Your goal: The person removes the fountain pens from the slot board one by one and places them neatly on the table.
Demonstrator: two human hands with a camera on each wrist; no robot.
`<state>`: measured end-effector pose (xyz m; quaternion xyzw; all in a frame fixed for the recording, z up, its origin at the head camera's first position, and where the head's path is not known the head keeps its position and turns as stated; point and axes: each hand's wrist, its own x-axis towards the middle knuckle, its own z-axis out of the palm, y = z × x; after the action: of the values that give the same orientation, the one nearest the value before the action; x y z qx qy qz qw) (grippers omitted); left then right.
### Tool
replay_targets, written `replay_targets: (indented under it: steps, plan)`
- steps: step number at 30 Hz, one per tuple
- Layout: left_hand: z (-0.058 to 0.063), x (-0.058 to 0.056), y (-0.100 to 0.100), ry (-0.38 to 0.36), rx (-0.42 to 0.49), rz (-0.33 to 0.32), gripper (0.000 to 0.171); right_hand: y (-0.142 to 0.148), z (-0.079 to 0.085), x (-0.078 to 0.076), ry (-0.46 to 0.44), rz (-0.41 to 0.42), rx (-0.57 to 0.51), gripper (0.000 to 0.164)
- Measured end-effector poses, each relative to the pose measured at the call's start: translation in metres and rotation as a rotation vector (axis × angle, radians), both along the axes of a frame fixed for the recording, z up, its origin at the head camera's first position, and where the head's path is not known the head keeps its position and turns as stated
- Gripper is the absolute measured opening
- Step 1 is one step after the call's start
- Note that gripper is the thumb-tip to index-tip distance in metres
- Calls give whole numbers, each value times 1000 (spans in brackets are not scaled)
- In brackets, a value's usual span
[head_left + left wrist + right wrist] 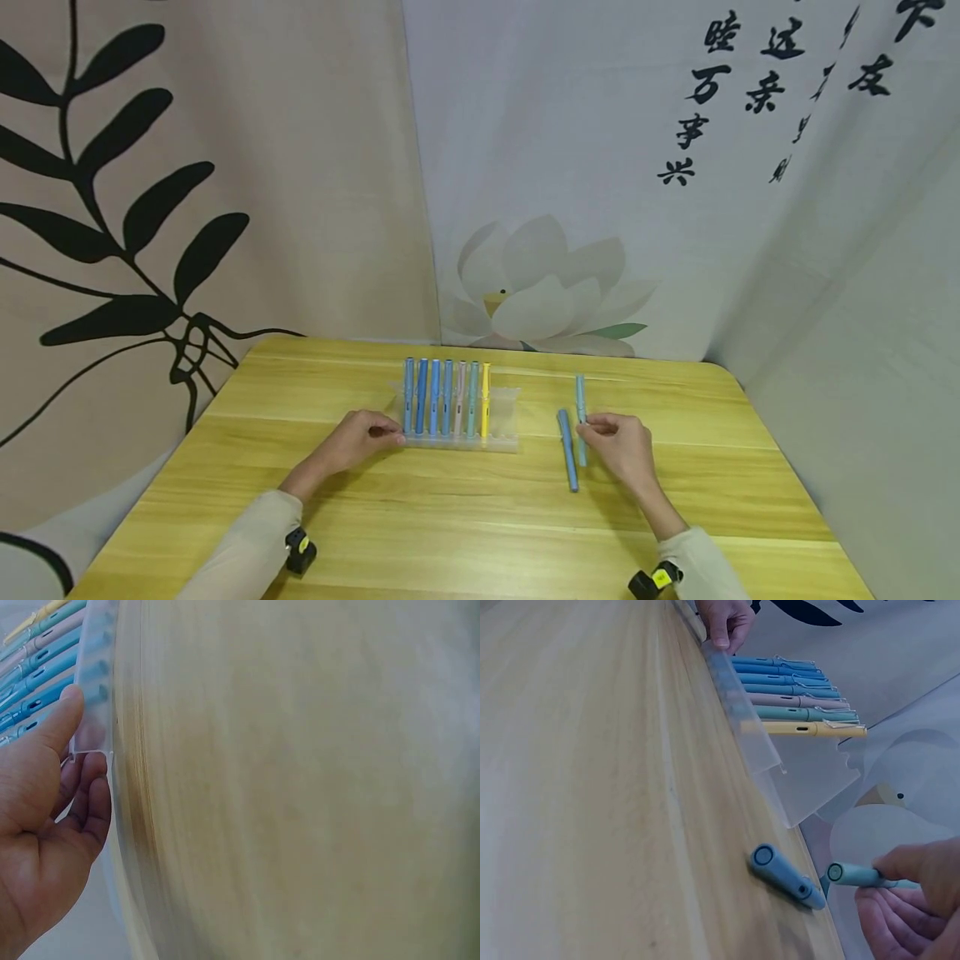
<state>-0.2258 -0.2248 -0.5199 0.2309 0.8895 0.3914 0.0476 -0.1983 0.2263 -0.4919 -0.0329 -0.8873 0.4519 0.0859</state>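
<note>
A clear plastic pen stand (506, 421) holds several upright pens in a row: blue ones (434, 400), a pinkish one (460, 400), a green one (472, 400) and a yellow one (485, 400) at the right end. My left hand (360, 442) pinches its near left corner, thumb (69, 709) on the front lip and other fingers curled below. To the right, my right hand (622, 446) pinches a light teal pen (581, 396) between thumb and fingers. Beside that pen, on its left, a blue pen (567, 454) lies on the table.
The wooden table (450, 533) ends at a back edge close behind the stand. A curtain with a printed lotus (547, 292) hangs there, and a leaf-patterned cloth (322, 167) hangs at the left. Each wrist carries a small black camera (300, 552).
</note>
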Motion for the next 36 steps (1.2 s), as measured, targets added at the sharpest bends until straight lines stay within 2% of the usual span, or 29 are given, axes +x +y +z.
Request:
replay_targets:
  steps: [8, 17, 24, 36]
  plan:
    - [0, -1, 0, -13, 10, -3, 17, 4, -10, 2, -29, 6, 13, 22]
    - [1, 0, 0, -15, 16, -6, 19, 6, -19, 5, -96, -2, -28, 23]
    - [1, 0, 0, -15, 13, -1, 19, 6, -23, 6, -100, 4, 13, 22]
    - [-2, 0, -1, -11, 12, 3, 18, 5, -28, 6, -116, 15, 21, 21]
